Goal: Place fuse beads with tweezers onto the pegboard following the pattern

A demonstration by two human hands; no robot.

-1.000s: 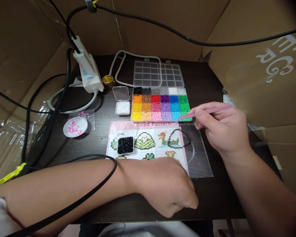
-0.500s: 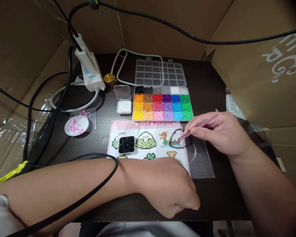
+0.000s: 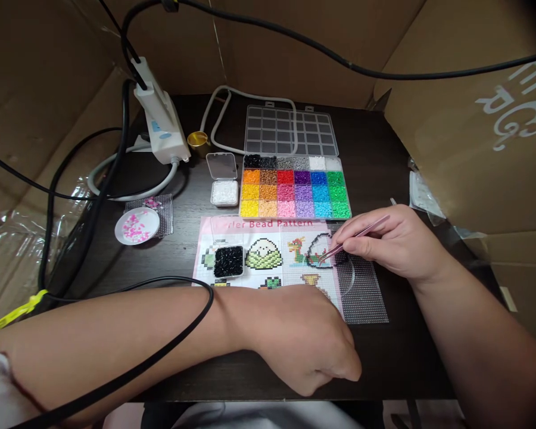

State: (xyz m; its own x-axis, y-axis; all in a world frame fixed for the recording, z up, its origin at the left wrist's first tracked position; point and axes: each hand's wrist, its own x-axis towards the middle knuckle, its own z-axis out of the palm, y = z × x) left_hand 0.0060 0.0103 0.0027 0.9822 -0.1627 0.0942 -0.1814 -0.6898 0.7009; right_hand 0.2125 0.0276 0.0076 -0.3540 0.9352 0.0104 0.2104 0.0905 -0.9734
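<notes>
Pink tweezers (image 3: 361, 233) are pinched in my right hand (image 3: 395, 241), their tips down over the black bead outline (image 3: 311, 245) on the clear pegboard (image 3: 367, 298). Whether a bead sits between the tips is too small to tell. The pegboard partly overlaps a printed bead pattern sheet (image 3: 263, 225) with pixel drawings. My left hand (image 3: 310, 342) rests in a fist at the lower edge of the sheet, its fingers curled under and hidden from view. A small open box of black beads (image 3: 228, 262) stands on the sheet beyond my left forearm.
Behind the sheet lies a sorted bead case (image 3: 295, 187) with its clear lid (image 3: 290, 131) folded back. A box of white beads (image 3: 224, 193), a white dish of pink beads (image 3: 137, 226) and a power strip (image 3: 163, 125) are leftward. A black cable (image 3: 183, 333) crosses my left forearm.
The tweezers' tips have shifted slightly left and down over the bead outline, with my right hand tilting a little. My left hand has stayed in place.
</notes>
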